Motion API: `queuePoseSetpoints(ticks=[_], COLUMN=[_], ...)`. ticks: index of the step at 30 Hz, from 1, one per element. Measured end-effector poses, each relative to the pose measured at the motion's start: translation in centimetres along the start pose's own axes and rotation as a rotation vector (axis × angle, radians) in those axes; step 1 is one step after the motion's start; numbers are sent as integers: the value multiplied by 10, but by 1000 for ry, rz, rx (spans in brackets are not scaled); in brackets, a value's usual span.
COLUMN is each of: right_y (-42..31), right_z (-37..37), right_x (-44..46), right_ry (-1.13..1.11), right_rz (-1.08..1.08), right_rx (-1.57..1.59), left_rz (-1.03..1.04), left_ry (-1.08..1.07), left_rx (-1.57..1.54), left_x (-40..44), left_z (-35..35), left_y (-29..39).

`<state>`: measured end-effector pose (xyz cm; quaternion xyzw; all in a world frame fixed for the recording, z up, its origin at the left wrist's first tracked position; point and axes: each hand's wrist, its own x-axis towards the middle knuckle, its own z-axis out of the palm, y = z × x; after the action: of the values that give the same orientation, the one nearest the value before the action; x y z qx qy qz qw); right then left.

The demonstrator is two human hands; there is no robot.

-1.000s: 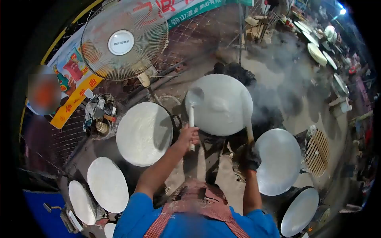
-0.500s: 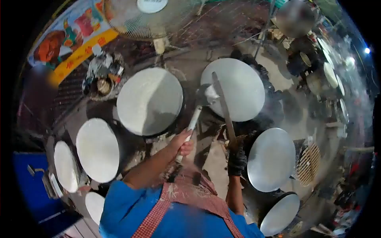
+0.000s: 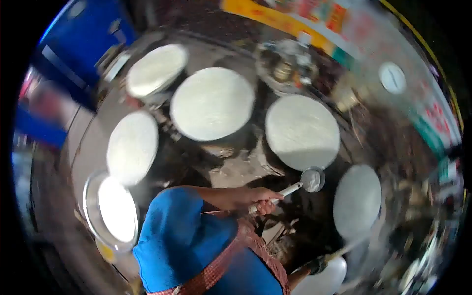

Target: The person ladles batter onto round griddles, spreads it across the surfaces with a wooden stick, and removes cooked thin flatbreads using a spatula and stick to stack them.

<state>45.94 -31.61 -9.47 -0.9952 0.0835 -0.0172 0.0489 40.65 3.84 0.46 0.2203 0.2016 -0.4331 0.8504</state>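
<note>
My left hand (image 3: 266,200) is wrapped round the white handle of a ladle (image 3: 312,180). Some white batter shows in the ladle's bowl, which hangs at the near edge of a round griddle with a white layer (image 3: 302,129). Low in the view, my right hand (image 3: 317,266), in a dark glove, grips a long flat wooden spatula (image 3: 346,247). The spatula's blurred blade reaches toward the lower edge of a bare grey griddle (image 3: 357,201). Another pale griddle (image 3: 327,278) lies beneath my right hand, partly hidden by the arm.
More white-coated griddles curve leftward: one at centre (image 3: 213,104), one behind (image 3: 157,71), one at left (image 3: 132,147). A metal basin (image 3: 89,211) holds something bright white. A cluttered round tray (image 3: 282,73) stands behind. A blue panel (image 3: 81,44) and a banner (image 3: 275,22) bound the back.
The view has swung left, bringing the white-coated griddles to the middle. The ladle and spatula no longer meet over the far griddle; they are now apart, each still in its hand.
</note>
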Motion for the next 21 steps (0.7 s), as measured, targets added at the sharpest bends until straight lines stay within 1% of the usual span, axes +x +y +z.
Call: queuePoseSetpoints(ticks=[1, 3, 4, 5, 7, 9, 10, 11, 13, 15, 16, 17, 19, 20, 21], right_y=[-1, -7, -12, -20, -41, -70, -86, -102, -138, -173, -193, -211, -248, -266, -283], right_z=[3, 8, 11, 12, 16, 21, 24, 29, 38, 48, 51, 55, 59, 56, 43], right_x=[6, 17, 23, 27, 31, 25, 17, 7, -22, -63, -85, -110, -166, -197, -234], right_ry=[-11, -40, -61, -85, -146, -208, -243, -274, -342, -419, -464, -507, -573, -592, -604], right_rz=[-61, -186, -252, -321, -449, -580, -646, -716, -857, -1007, -1084, -1162, -1314, -1382, -1440], right_rx=[8, 23, 30, 42, 63, 73, 77, 65, 51, 15, -14, -50, -108, -101, 58], left_rz=[63, 228, 210, 347, 439, 576, 618, 718, 905, 1029, 1080, 1149, 1335, 1486, 1595], left_ry=[50, -13, -242, 138, 285, 184, 107, 129, 188, 158, 274, 197, 67, 131, 74], left_rx=[48, -99, -233, -418, -615, -752, -876, -963, -1010, -1115, -1171, -1140, -1201, -1154, -1088], left_x=[-12, -35, -49, -58, -88, -114, -131, -145, -171, -192, -207, -215, -230, -241, -252], left_z=[-7, -25, -31, -26, -16, -24, -20, -15, -10, -9, 4, 0, -2, 1, -4], left_y=[-13, -51, -71, -95, -136, -187, -211, -236, -282, -327, -343, -370, -416, -436, -460])
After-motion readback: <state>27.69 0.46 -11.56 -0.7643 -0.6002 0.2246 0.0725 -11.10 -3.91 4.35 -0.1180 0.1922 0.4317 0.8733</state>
